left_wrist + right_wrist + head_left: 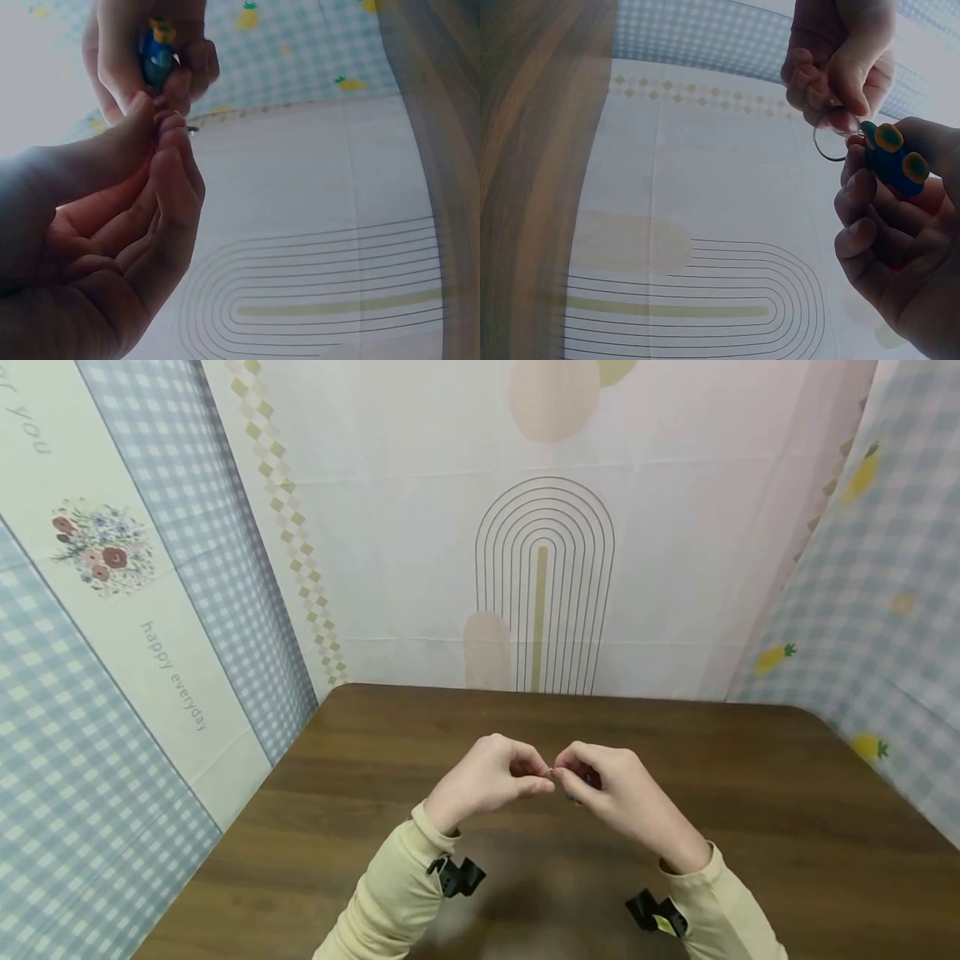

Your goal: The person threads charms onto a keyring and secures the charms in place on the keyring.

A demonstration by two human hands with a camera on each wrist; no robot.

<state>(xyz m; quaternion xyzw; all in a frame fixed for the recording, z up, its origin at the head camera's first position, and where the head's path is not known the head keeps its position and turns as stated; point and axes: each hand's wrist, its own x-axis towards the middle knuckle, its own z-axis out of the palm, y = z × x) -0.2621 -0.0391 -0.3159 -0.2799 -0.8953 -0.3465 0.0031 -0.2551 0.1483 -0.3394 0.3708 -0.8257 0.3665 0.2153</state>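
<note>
Though right hand (622, 789) obscures charm (892, 163) from head, wrist views show it.

Brown wooden table (420, 735) before a white arch-printed cloth (540, 527)

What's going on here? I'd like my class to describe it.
A person is working with both hands above a wooden table. The left hand pinches a thin metal ring, while the right hand holds a small blue charm with orange-rimmed spots. The fingers of both hands meet closely at the ring; whether it is fastened to the charm is hard to make out.
</note>
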